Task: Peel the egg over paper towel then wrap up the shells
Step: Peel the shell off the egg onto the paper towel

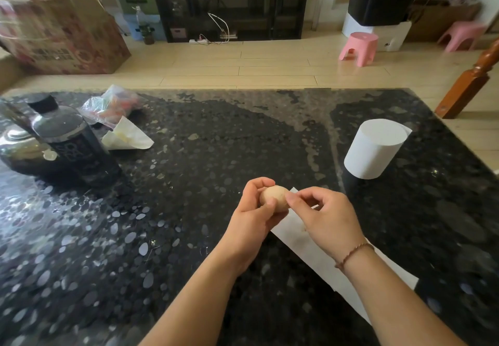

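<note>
A light brown egg (274,197) sits in my left hand (253,214), whose fingers and thumb curl round it. My right hand (325,218) is beside the egg on its right, fingertips curled and pinching at the shell. Both hands hover over a white sheet of paper towel (318,262) that lies flat on the black speckled table (189,183) and runs toward the near right. My right forearm covers part of the sheet. A few tiny bits lie on the sheet near my right hand.
A white roll of paper towel (376,152) stands at the right of the table. At the left stand a dark bottle (70,140), a metal kettle (19,148), a clear plastic bag (113,106) and a folded paper (127,136).
</note>
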Demonstrator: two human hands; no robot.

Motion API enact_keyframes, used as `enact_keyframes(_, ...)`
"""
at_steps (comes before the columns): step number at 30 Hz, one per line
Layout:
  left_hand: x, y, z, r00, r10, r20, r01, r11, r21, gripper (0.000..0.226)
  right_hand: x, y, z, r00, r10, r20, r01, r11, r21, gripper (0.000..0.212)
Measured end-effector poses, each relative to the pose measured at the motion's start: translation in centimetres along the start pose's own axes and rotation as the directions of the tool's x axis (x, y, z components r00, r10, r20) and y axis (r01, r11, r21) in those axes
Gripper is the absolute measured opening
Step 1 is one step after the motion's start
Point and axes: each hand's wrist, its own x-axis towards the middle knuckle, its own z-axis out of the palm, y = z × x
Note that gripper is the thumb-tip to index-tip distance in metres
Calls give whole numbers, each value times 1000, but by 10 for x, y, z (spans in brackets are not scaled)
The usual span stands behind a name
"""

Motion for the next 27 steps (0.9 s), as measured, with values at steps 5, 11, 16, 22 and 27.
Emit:
enact_keyframes(5, -3, 4, 1, 997, 73, 38, -82, 942, 326, 43, 0, 1, -2, 1000, 26, 11, -27, 996, 90, 19)
enact_keyframes(11, -4, 7, 0, 994, 103, 30, -106, 897, 430, 41, 1, 3, 3, 1000, 25, 1, -25, 984, 178, 18)
enact_keyframes(16, -4, 4, 0, 993, 106, 57, -120, 875, 469, 43, 2, 6, 4, 999, 39, -31, -33, 987, 158, 20)
enact_keyframes(22, -2, 6, -3, 992, 107, 72, -127, 903, 410, 40, 0, 2, 2, 998, -48, -33, 50, 996, 71, 18)
enact_keyframes(27, 1, 6, -6, 998, 56, -4, -54, 981, 184, 25, 3, 1, -5, 981, -168, -101, 158, 982, -99, 15)
